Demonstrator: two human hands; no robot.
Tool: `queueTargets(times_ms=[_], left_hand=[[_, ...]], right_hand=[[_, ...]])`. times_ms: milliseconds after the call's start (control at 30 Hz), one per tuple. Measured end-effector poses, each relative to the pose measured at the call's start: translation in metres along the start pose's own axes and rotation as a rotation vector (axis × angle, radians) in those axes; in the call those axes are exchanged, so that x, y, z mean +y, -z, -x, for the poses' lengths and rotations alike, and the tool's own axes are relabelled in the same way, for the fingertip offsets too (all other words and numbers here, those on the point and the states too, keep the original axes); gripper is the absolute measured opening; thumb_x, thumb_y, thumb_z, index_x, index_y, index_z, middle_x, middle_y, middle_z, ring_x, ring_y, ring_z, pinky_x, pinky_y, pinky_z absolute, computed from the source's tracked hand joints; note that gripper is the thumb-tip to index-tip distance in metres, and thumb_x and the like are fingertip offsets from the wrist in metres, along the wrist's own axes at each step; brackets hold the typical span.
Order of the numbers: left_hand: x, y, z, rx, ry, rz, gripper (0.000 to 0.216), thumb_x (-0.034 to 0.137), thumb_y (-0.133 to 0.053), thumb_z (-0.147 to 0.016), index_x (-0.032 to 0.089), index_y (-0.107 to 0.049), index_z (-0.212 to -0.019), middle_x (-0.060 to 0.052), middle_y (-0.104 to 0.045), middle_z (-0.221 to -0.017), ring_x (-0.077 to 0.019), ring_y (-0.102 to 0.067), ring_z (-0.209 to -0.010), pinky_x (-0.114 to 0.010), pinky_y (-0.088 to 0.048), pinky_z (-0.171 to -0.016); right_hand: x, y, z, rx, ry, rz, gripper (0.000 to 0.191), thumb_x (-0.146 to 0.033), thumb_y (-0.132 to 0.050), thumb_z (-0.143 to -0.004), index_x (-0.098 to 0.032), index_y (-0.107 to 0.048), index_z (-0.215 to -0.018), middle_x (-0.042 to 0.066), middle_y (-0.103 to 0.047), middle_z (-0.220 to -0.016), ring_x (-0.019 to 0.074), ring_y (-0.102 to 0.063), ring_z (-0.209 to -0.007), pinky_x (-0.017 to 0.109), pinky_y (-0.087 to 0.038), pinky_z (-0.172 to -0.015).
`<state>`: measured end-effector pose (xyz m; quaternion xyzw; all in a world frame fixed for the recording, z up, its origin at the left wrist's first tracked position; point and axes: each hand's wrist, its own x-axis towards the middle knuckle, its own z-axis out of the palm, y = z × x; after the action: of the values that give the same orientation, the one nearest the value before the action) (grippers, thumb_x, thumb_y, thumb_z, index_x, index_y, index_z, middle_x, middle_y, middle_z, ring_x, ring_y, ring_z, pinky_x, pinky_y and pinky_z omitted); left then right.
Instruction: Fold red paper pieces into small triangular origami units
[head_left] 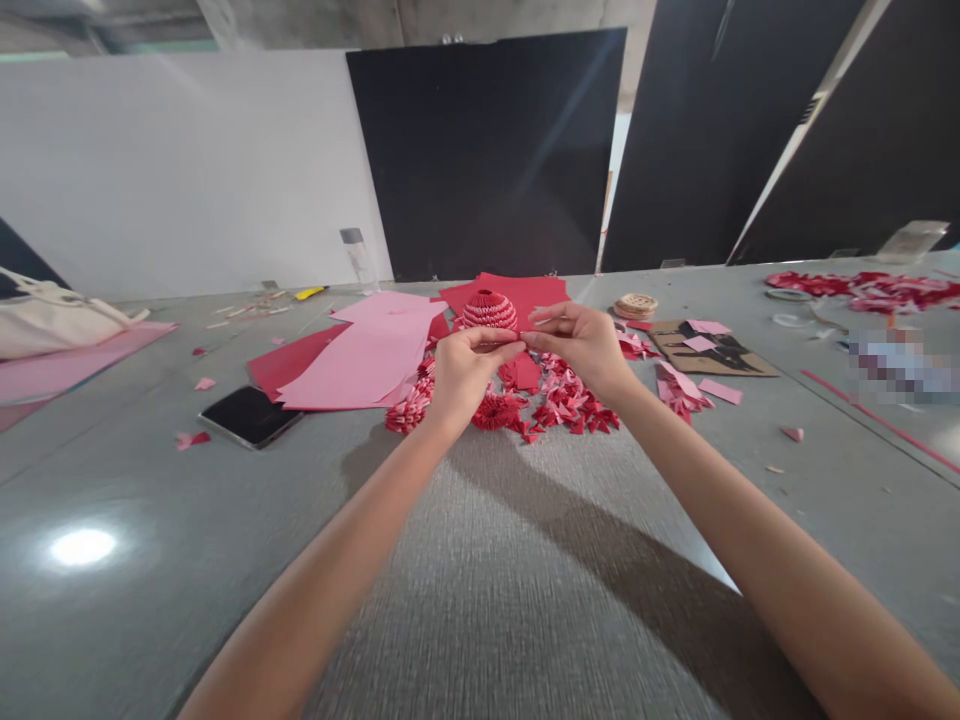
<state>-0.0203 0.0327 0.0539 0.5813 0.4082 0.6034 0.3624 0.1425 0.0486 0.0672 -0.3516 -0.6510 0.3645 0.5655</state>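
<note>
Red paper sliver (521, 340) pinched between the fingertips of left hand (465, 378) and right hand (577, 347), held above the loose folded pieces (570, 405), apparently to keep it apart from them.

I'm pinching a small, thin red paper piece (521, 340) between my left hand (471, 375) and right hand (577, 345), while a round red-and-white folded-paper ball (489, 312) is sitting at twelve o'clock, just beyond it.

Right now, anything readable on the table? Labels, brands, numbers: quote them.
No readable text.
Dark marks on the cardboard: too blurred to tell if they are text.
Pixelated patch at right: unreadable.
Phone: dark screen, nothing legible.
</note>
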Motion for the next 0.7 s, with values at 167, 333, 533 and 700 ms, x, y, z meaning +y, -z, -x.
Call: queueTargets(times_ms=[167,333,533,700], left_hand=[[-0.0009,0.0002,0.0007,0.013,-0.024,-0.016,0.014,0.024,-0.079,-0.065,0.020,-0.074,-0.078,-0.005,-0.075,-0.083,-0.0190,-0.070,-0.081,-0.033,-0.055,-0.078],[0.0017,0.0004,0.0020,0.016,-0.012,-0.046,0.011,0.023,-0.077,-0.067,0.021,-0.073,-0.077,-0.004,-0.075,-0.081,-0.0193,-0.070,-0.079,-0.033,-0.055,-0.074],[0.0074,0.0001,0.0036,-0.001,-0.030,-0.023,0.010,0.018,-0.076,-0.065,0.020,-0.069,-0.072,-0.003,-0.073,-0.078,-0.0182,-0.068,-0.076,-0.032,-0.054,-0.075],[0.0074,0.0003,0.0036,0.007,-0.088,-0.078,0.014,0.023,-0.076,-0.067,0.020,-0.063,-0.071,-0.002,-0.069,-0.075,-0.0170,-0.066,-0.073,-0.031,-0.053,-0.070]], right_hand=[[-0.0015,0.0000,0.0003,-0.004,-0.002,0.011,0.034,-0.034,-0.082,-0.067,-0.016,-0.066,-0.092,0.006,-0.074,-0.078,0.0188,-0.070,-0.074,0.036,-0.057,-0.075],[-0.0044,-0.0005,0.0026,0.001,-0.015,-0.013,0.035,-0.034,-0.082,-0.066,-0.018,-0.060,-0.089,0.004,-0.072,-0.074,0.0188,-0.070,-0.072,0.036,-0.057,-0.074],[-0.0056,-0.0027,0.0029,0.042,-0.039,-0.024,0.041,-0.029,-0.082,-0.065,-0.022,-0.047,-0.087,-0.002,-0.066,-0.064,0.0156,-0.066,-0.061,0.033,-0.056,-0.066],[-0.0045,-0.0014,-0.0008,0.038,-0.140,-0.096,0.034,-0.037,-0.076,-0.074,-0.021,-0.051,-0.093,-0.002,-0.064,-0.063,0.0153,-0.067,-0.062,0.033,-0.058,-0.070]])
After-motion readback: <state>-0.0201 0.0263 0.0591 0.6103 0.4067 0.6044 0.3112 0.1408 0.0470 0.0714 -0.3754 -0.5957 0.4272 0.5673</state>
